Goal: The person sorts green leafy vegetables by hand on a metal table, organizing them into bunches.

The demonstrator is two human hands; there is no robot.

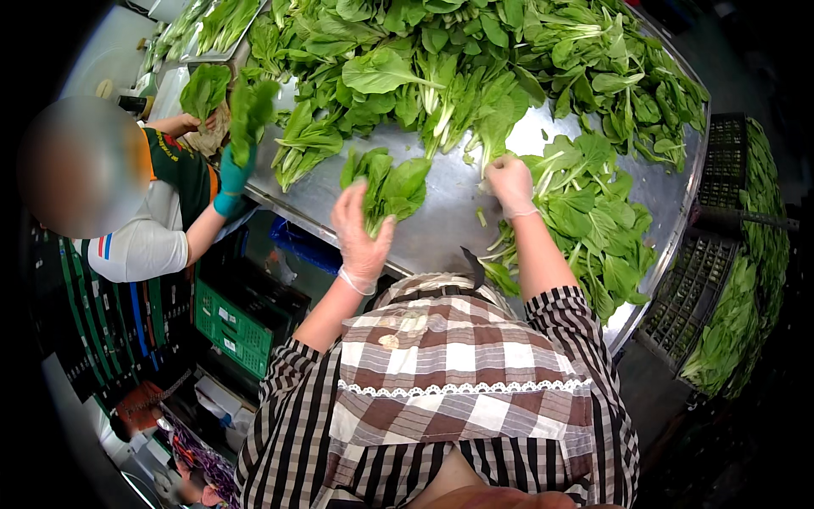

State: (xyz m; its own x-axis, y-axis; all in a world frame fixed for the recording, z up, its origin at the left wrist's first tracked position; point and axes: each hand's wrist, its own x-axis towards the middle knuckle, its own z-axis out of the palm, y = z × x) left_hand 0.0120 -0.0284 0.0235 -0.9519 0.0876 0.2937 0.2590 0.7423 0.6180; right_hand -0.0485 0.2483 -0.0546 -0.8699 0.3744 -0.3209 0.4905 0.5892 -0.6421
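Note:
My left hand [364, 232], in a thin clear glove, holds a small bunch of leafy greens [397, 188] over the steel table [439, 219]. The leaves point away from me, and the palm hides their stem ends. My right hand [510, 186], gloved the same way, has its fingers closed at the pale stem end of a leafy green [502, 114] that lies on the edge of the large heap [407, 32]. Beside my right forearm spreads a looser pile of greens [594, 223]. A small cut stem piece [481, 216] lies between my hands.
A co-worker [146, 191] at the left holds greens, one hand in a teal glove. Black crates [690, 292] with greens stand beyond the table's right edge. Green crates [232, 327] are below on the left. A tray of greens [222, 38] sits at the far left.

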